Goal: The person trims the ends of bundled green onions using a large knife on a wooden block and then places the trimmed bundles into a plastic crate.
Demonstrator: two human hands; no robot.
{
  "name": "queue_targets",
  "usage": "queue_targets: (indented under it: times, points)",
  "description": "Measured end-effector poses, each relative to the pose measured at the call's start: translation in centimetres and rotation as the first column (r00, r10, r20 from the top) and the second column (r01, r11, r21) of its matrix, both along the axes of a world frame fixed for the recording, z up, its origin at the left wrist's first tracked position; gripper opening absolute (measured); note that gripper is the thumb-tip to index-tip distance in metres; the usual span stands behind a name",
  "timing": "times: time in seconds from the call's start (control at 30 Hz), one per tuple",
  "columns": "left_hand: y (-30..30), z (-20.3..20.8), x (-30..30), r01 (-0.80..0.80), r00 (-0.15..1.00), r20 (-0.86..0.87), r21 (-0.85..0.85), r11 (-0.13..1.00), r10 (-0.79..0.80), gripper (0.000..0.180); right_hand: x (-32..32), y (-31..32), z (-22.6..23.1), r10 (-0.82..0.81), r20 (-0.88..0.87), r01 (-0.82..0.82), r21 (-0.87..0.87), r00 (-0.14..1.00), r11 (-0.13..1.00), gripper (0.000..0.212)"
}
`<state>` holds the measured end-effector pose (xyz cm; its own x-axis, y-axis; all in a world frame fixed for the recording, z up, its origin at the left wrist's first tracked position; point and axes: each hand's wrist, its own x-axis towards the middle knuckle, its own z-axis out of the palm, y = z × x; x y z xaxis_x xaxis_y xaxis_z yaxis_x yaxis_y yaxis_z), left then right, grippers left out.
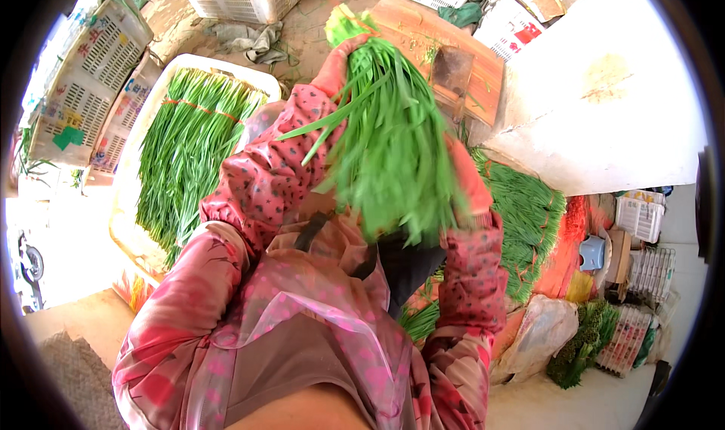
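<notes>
By the leaves, your right hand (470, 174) hides its fingers; I can't tell their state. Your left hand (337, 69) pinches the pale end of the green bunch (396, 131), raised by the wooden board's (411, 26) left edge. Likely light, limp, easily bruised: grip the stems. Beyond, a white crate (234, 3) stands on brown floor (308, 23).

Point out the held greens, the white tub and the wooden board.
Held greens (396, 131): head view, middle of the leaves.
White tub (215, 63): head view, on its far rim.
Wooden board (434, 33): head view, on its bare surface.
</notes>
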<state>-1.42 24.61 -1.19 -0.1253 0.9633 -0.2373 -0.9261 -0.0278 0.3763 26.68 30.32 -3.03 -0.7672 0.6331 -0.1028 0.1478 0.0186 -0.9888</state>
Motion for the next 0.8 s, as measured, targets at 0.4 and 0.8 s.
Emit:
queue_targets:
  times: [0.4, 0.8]
  points:
    - [5.0, -7.0, -9.8, -0.326, 0.936, 0.079, -0.181, 0.928, 0.344, 0.031, 4.5, 3.2, -4.1, -0.34, 0.268, 0.398, -0.203, 0.901, 0.895, 0.036]
    - [7.1, -7.5, -7.9, -0.49, 0.857, 0.033, -0.259, 0.832, 0.515, 0.023, -9.9, -0.1, 4.3, -0.253, -0.077, 0.175, 0.904, 0.964, 0.39, 0.018]
